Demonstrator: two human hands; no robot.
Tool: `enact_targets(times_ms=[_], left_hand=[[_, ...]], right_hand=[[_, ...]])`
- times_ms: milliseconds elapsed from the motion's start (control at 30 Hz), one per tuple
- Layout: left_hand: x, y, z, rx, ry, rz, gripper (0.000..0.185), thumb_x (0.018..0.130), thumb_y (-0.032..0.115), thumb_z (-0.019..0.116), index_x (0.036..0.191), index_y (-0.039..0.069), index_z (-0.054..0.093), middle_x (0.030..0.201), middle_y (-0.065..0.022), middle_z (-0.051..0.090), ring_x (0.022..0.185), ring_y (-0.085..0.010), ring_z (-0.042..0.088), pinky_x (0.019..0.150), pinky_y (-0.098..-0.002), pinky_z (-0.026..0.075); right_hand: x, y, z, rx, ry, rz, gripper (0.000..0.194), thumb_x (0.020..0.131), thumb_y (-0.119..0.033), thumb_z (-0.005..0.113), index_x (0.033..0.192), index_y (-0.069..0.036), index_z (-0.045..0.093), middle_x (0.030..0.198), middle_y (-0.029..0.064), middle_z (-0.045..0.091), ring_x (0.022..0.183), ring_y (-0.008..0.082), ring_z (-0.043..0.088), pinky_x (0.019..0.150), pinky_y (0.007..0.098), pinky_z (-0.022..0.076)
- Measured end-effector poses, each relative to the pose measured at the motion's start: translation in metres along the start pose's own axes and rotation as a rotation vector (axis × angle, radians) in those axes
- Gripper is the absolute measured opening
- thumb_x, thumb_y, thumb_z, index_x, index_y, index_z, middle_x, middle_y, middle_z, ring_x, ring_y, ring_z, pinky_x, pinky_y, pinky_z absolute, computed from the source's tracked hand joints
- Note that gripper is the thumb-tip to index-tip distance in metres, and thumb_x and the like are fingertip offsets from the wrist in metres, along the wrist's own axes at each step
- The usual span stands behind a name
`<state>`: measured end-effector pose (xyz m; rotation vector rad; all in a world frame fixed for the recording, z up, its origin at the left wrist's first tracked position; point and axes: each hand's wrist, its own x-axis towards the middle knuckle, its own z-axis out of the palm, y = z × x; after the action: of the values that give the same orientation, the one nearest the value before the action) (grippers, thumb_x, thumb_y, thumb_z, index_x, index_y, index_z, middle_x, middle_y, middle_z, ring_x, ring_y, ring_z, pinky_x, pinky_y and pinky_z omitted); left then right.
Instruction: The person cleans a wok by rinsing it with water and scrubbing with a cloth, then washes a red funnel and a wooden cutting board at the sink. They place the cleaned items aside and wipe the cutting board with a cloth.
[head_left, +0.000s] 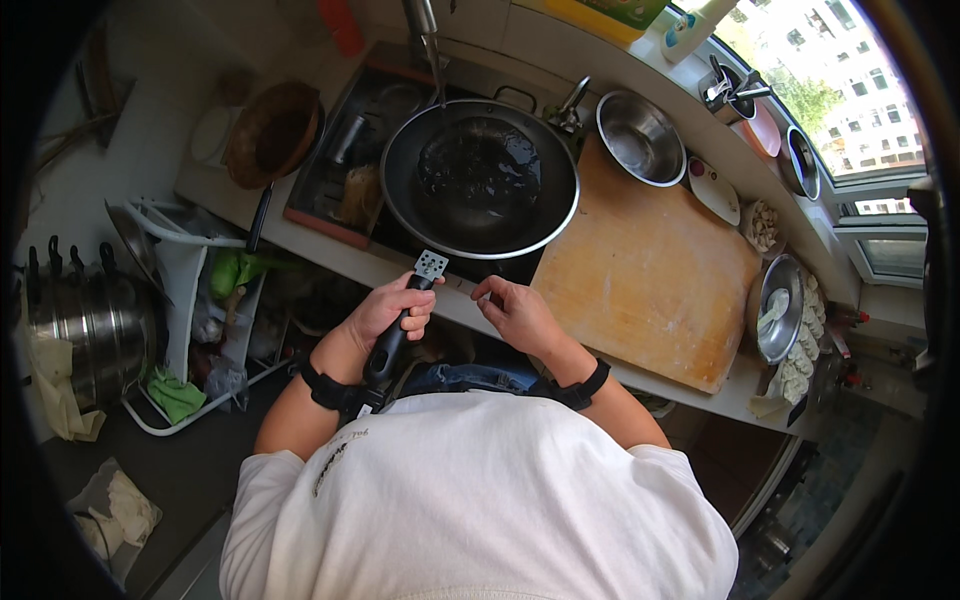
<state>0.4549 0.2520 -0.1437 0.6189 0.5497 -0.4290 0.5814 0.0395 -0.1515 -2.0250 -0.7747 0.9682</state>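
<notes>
My left hand (397, 309) is wrapped around a black pan handle (388, 346), whose far end carries a flat metal plate (431, 264) with several holes. The plate comes close to the near rim of a large dark wok (409, 217); whether they touch I cannot tell. Clear liquid, likely water, lies in the wok, below a metal faucet (421, 19). To the right of the handle, my right hand (517, 311) hovers at the counter's front edge with fingers curled and thumb near the index finger. Anything small between those fingertips is hidden.
A wooden board (645, 277) covers the counter on the right, with a steel bowl (641, 139) at its back edge. Dumplings (802, 360) and another steel bowl (780, 307) stand far right. Left are a wicker basket (274, 135), a white rack (187, 315) and steamer pots (94, 322).
</notes>
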Motion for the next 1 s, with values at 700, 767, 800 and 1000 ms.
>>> enact_targets(times_ms=[700,767,800,1000], left_hand=[[-0.0002,0.0013,0.0027,-0.007,0.018,-0.015,0.032,0.096,0.011,0.052,0.126,0.004,0.045,0.07,0.0033,0.044,0.051,-0.0048,0.043,0.049,-0.0219,0.041],[-0.0004,0.0014,0.0026,-0.008,0.018,-0.014,0.031,0.096,0.01,0.052,0.126,0.004,0.045,0.07,0.0032,0.043,0.051,-0.005,0.043,0.049,-0.0219,0.041],[-0.0004,0.0014,0.0026,-0.005,0.019,-0.013,0.032,0.096,0.011,0.052,0.126,0.004,0.045,0.07,0.0032,0.043,0.051,-0.005,0.043,0.049,-0.022,0.041],[0.0,0.0011,0.0015,0.001,0.014,-0.011,0.032,0.096,0.011,0.052,0.127,0.004,0.045,0.07,0.003,0.044,0.052,-0.0053,0.043,0.05,-0.0226,0.042]], right_hand=[[0.0043,0.0046,0.0015,-0.005,-0.001,-0.009,0.016,0.088,-0.016,0.059,0.1,-0.008,0.065,0.087,0.0164,0.068,0.082,0.0339,0.066,0.074,0.0413,0.0517],[0.005,0.005,0.0018,0.001,-0.007,-0.003,0.016,0.088,-0.016,0.059,0.1,-0.008,0.065,0.087,0.0163,0.068,0.083,0.0338,0.066,0.074,0.0411,0.0517],[0.0053,0.0051,0.002,-0.002,0.0,-0.018,0.016,0.088,-0.016,0.059,0.1,-0.008,0.065,0.087,0.0163,0.068,0.083,0.0338,0.066,0.074,0.0411,0.0517],[0.007,0.006,0.0018,-0.001,0.003,-0.031,0.016,0.088,-0.016,0.059,0.1,-0.008,0.065,0.087,0.0163,0.068,0.082,0.0342,0.066,0.073,0.0414,0.0518]])
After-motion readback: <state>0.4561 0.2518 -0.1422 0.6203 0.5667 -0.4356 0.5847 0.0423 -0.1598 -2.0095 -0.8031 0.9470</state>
